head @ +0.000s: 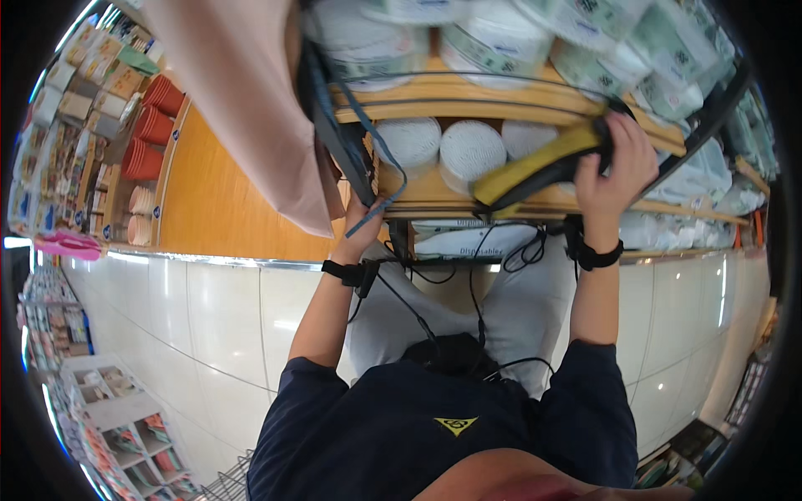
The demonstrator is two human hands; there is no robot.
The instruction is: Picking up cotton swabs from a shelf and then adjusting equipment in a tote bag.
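Note:
My right hand [617,166] is closed around the dark end of a yellow and black handheld tool [539,166], blurred, its kind not clear. It extends leftward in front of white round packs [473,153] on a wooden shelf. My left hand [363,228] grips the lower end of a dark flat strip [341,150], and a thin blue strap [385,156] hangs over the fingers. Beside that hand is a large pale pink sheet or panel [250,113], which covers part of the shelving. Both wrists wear black bands with small devices.
Wrapped white goods [495,44] fill the upper wooden shelf [463,100]. Red cups [150,125] and boxes stand at left beyond an orange-brown wooden surface [213,188]. Black cables [470,282] hang over my legs. Behind me lie a tiled floor [213,313] and a white compartment rack [119,419].

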